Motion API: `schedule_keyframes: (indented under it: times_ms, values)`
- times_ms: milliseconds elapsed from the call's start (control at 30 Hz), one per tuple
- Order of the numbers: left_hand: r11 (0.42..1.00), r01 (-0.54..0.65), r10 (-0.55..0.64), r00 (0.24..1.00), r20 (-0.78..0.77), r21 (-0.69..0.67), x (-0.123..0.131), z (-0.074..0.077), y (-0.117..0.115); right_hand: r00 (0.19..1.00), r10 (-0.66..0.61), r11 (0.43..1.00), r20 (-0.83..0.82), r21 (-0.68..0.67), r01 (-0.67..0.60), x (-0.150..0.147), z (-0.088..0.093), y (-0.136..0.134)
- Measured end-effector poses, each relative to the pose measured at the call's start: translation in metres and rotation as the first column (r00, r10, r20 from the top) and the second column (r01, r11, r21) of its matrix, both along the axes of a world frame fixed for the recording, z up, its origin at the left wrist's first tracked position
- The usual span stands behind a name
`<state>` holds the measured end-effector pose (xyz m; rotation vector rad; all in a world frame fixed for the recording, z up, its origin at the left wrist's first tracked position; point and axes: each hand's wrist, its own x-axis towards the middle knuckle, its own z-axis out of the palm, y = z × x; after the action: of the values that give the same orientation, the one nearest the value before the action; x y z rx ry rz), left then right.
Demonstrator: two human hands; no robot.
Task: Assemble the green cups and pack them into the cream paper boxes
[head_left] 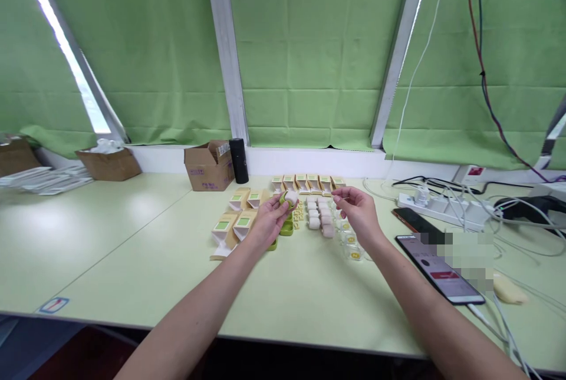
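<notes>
My left hand (pixel 270 219) is closed around a small green case (pixel 283 199) with a rounded white piece (pixel 292 196) in it. To its right, my right hand (pixel 356 208) is raised with thumb and fingertips close together; anything between them is too small to make out. Below my left hand lie more green cases (pixel 287 228), partly hidden by it. Small yellow pieces (pixel 296 215) lie beside them. Rows of white rounded pieces (pixel 313 222) and pale pink ones (pixel 328 230) stand between my hands. Clear boxes with yellow stickers (pixel 352 251) line up under my right hand.
Folded cardboard packages (pixel 223 225) lie at the left, and another row of packages (pixel 301 183) stands behind. Farther back are an open carton (pixel 209 167) and a black cylinder (pixel 239 161). Phones (pixel 437 268), a power strip (pixel 442 206) and loose cables occupy the right side.
</notes>
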<state>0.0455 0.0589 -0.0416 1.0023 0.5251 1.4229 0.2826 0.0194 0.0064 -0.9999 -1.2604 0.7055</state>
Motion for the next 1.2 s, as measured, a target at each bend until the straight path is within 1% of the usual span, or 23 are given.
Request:
schedule_keyframes:
  times_ms: [33, 67, 100, 167, 233, 300, 367, 433, 500, 567, 600, 633, 667, 733, 800, 833, 867, 900, 967, 1000, 1067, 1133, 1200]
  values:
    - [1.000, -0.003, 0.003, 1.000, 0.009, 0.005, 0.000, 0.001, 0.000, 0.994, -0.003, 1.000, 0.113, 0.024, 0.000, 0.006, 0.002, -0.002]
    - [1.000, -0.007, 0.007, 1.000, 0.022, 0.008, 0.000, 0.001, -0.001, 0.968, -0.008, 0.999, 0.251, 0.040, -0.002, 0.013, 0.004, -0.006]
    - [1.000, -0.011, 0.011, 0.999, 0.035, 0.009, 0.000, 0.002, -0.002, 0.917, -0.028, 0.999, 0.398, 0.038, 0.014, 0.019, 0.005, -0.011]
    - [1.000, -0.014, 0.014, 0.998, 0.060, 0.003, 0.001, 0.005, -0.003, 0.745, -0.076, 0.997, 0.663, 0.048, 0.060, 0.031, 0.004, -0.024]
    - [1.000, -0.010, 0.010, 0.997, 0.077, -0.005, 0.002, 0.007, -0.005, 0.554, -0.092, 0.995, 0.827, 0.060, 0.076, 0.041, 0.000, -0.040]
    - [1.000, -0.008, 0.009, 0.996, 0.087, -0.011, 0.002, 0.008, -0.006, 0.377, -0.103, 0.993, 0.921, 0.072, 0.095, 0.048, -0.007, -0.054]
    - [1.000, -0.011, 0.013, 0.995, 0.096, -0.018, 0.003, 0.009, -0.007, 0.246, -0.120, 0.991, 0.962, 0.099, 0.095, 0.052, -0.014, -0.066]
    - [1.000, -0.010, 0.013, 0.995, 0.104, -0.026, 0.003, 0.009, -0.007, 0.168, -0.139, 0.988, 0.976, 0.125, 0.092, 0.052, -0.020, -0.074]
    - [1.000, -0.006, 0.009, 0.994, 0.108, -0.027, 0.004, 0.008, -0.007, 0.123, -0.152, 0.986, 0.981, 0.141, 0.088, 0.052, -0.024, -0.078]
    - [1.000, -0.006, 0.008, 0.994, 0.110, -0.023, 0.004, 0.008, -0.007, 0.138, -0.160, 0.985, 0.977, 0.149, 0.086, 0.052, -0.025, -0.079]
    - [1.000, -0.008, 0.010, 0.994, 0.111, -0.021, 0.004, 0.007, -0.006, 0.178, -0.157, 0.986, 0.971, 0.145, 0.082, 0.053, -0.024, -0.078]
    - [1.000, -0.012, 0.014, 0.993, 0.115, -0.022, 0.004, 0.007, -0.006, 0.242, -0.143, 0.989, 0.960, 0.130, 0.071, 0.054, -0.022, -0.077]
    - [1.000, -0.017, 0.020, 0.993, 0.120, -0.025, 0.003, 0.006, -0.005, 0.331, -0.113, 0.994, 0.937, 0.103, 0.047, 0.055, -0.020, -0.074]
    - [0.999, -0.026, 0.030, 0.991, 0.134, -0.032, 0.003, 0.005, -0.004, 0.562, 0.013, 0.998, 0.827, 0.023, -0.057, 0.055, -0.013, -0.066]
    - [0.999, -0.032, 0.036, 0.989, 0.145, -0.032, 0.002, 0.005, -0.003, 0.777, 0.212, 0.974, 0.592, -0.064, -0.217, 0.050, -0.005, -0.056]
    - [0.999, -0.036, 0.040, 0.988, 0.147, -0.029, 0.002, 0.005, -0.003, 0.835, 0.337, 0.940, 0.436, -0.103, -0.326, 0.046, -0.001, -0.050]
    - [0.999, -0.039, 0.042, 0.988, 0.147, -0.025, 0.002, 0.005, -0.003, 0.849, 0.455, 0.891, 0.270, -0.127, -0.437, 0.041, 0.003, -0.044]
    - [0.999, -0.042, 0.044, 0.988, 0.147, -0.021, 0.002, 0.005, -0.003, 0.835, 0.543, 0.837, 0.090, -0.130, -0.531, 0.035, 0.006, -0.038]
    - [0.999, -0.046, 0.047, 0.989, 0.143, -0.012, 0.001, 0.005, -0.003, 0.759, 0.615, 0.767, -0.212, -0.059, -0.638, 0.023, 0.012, -0.025]
    - [0.999, -0.047, 0.048, 0.989, 0.142, -0.009, 0.001, 0.006, -0.003, 0.717, 0.626, 0.747, -0.308, -0.025, -0.664, 0.017, 0.013, -0.019]
    - [0.999, -0.052, 0.052, 0.988, 0.145, -0.006, 0.001, 0.006, -0.003, 0.641, 0.630, 0.720, -0.439, 0.020, -0.694, 0.007, 0.013, -0.007]
    - [0.998, -0.061, 0.062, 0.987, 0.147, -0.006, 0.001, 0.005, -0.003, 0.575, 0.605, 0.713, -0.551, 0.053, -0.699, -0.001, 0.008, 0.004]
    - [0.998, -0.068, 0.069, 0.987, 0.144, -0.009, 0.001, 0.005, -0.003, 0.518, 0.544, 0.716, -0.660, 0.043, -0.697, -0.008, -0.001, 0.013]
